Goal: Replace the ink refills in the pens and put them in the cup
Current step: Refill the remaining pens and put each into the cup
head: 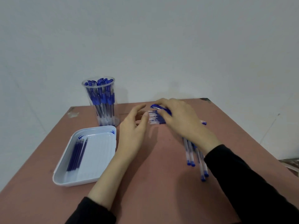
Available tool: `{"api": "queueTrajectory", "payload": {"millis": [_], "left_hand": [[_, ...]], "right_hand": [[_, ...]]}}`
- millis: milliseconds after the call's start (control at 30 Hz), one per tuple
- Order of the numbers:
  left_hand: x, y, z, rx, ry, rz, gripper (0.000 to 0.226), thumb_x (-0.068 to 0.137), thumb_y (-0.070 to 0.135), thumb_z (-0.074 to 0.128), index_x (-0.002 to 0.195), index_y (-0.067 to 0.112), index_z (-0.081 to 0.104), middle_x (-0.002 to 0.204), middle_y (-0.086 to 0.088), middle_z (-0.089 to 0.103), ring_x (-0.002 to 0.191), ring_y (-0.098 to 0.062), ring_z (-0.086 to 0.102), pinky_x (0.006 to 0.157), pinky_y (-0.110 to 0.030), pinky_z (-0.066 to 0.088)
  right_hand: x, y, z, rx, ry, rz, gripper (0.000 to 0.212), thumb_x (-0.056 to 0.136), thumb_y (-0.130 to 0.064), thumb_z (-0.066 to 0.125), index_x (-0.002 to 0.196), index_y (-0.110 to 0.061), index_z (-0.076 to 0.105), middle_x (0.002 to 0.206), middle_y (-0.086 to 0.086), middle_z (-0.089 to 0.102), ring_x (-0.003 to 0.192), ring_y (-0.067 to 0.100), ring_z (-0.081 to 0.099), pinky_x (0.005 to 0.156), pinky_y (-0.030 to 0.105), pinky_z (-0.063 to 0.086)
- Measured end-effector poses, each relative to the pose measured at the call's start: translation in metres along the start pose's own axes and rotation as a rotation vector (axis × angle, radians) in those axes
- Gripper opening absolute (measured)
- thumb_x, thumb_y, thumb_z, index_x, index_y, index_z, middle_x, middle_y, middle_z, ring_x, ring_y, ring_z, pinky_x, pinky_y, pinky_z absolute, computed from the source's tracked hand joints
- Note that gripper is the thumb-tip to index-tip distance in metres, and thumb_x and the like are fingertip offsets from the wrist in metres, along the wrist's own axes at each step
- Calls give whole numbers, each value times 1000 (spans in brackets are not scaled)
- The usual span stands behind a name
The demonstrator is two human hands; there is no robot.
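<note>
A clear plastic cup [103,101] full of blue-capped pens stands at the table's back left. A white tray [90,156] in front of it holds several dark blue refills [77,154] along its left side. A pile of pens [156,118] lies at the table's middle back, and more pens [196,157] stick out from under my right wrist. My right hand [182,120] reaches over the pile, and its curled fingers pinch a blue-capped pen [159,108] just above it. My left hand [134,128] hovers with relaxed fingers at the pile's left end and holds nothing.
The reddish-brown table [153,183] ends at a pale wall behind. Its back corners show chipped paint. A dark patterned surface [291,164] shows past the table's right edge.
</note>
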State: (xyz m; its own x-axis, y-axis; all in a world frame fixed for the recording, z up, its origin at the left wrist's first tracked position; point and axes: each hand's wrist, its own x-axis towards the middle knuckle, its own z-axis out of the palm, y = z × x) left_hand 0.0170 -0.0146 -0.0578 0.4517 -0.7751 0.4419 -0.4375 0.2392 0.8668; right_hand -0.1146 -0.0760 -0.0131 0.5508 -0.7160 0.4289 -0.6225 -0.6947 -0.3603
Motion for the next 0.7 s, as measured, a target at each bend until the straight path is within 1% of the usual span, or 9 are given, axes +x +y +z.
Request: {"api": "queueTrajectory", "payload": {"millis": [67, 100, 167, 233, 300, 367, 467, 600, 700], "left_hand": [[3, 0, -4, -73, -2, -36, 24, 92, 29, 56, 116, 31, 60, 108, 12, 67, 96, -3, 64, 85, -31, 53], [4, -1, -5, -112, -9, -59, 22, 91, 30, 57, 113, 31, 61, 108, 10, 67, 94, -4, 65, 82, -29, 53], [5, 0, -8, -209, -14, -117, 17, 93, 20, 58, 107, 29, 62, 105, 6, 67, 83, 0, 67, 70, -21, 54], [7, 1, -11, -271, -21, -168, 19, 93, 10, 57, 105, 24, 63, 100, 3, 67, 73, 2, 66, 63, -16, 52], [7, 1, -12, -305, -42, -209, 16, 92, 10, 59, 103, 20, 65, 94, 3, 68, 69, 3, 65, 62, -16, 52], [6, 2, -12, -323, -50, -221, 12, 90, 12, 61, 99, 19, 67, 91, 2, 69, 68, 2, 64, 60, -16, 52], [6, -1, -12, -337, -42, -238, 9, 89, 12, 62, 94, 18, 68, 84, 1, 69, 66, -1, 63, 62, -18, 52], [6, -1, -13, -418, -37, -276, 9, 89, 9, 62, 95, 12, 67, 84, -3, 66, 68, -5, 63, 66, -20, 52], [7, 0, -14, -474, -36, -293, 11, 89, 8, 62, 99, 8, 65, 90, -7, 67, 76, -9, 64, 69, -18, 53]], "right_hand": [[-1, 0, 16, 45, 38, -22, 24, 97, -31, 49, 116, -28, 63, 94, -6, 68, 91, 20, 61, 72, 33, 43], [0, 1, 22, 80, 58, -23, 22, 96, -33, 50, 110, -26, 66, 87, -6, 68, 86, 20, 62, 68, 32, 41], [1, 5, 31, 110, 91, -31, 23, 96, -39, 51, 100, -24, 68, 70, -10, 59, 70, 17, 57, 61, 31, 35], [2, 6, 35, 129, 105, -52, 27, 96, -45, 49, 97, -27, 68, 64, -13, 54, 61, 8, 50, 58, 28, 33], [2, 7, 37, 147, 97, -61, 32, 94, -50, 44, 100, -31, 68, 66, -16, 57, 64, 6, 52, 61, 28, 39], [2, 5, 38, 177, 74, -44, 37, 92, -54, 41, 109, -34, 67, 81, -17, 68, 78, 8, 62, 72, 34, 48], [0, 4, 42, 214, 59, -28, 43, 89, -59, 38, 115, -37, 65, 95, -13, 72, 92, 9, 66, 81, 40, 51], [-2, 4, 42, 225, 78, -16, 50, 85, -69, 32, 114, -43, 64, 90, -12, 73, 89, 9, 66, 81, 40, 51], [-2, 3, 41, 193, 80, -6, 52, 84, -73, 29, 112, -44, 63, 83, -12, 71, 83, 9, 65, 80, 39, 50]]}}
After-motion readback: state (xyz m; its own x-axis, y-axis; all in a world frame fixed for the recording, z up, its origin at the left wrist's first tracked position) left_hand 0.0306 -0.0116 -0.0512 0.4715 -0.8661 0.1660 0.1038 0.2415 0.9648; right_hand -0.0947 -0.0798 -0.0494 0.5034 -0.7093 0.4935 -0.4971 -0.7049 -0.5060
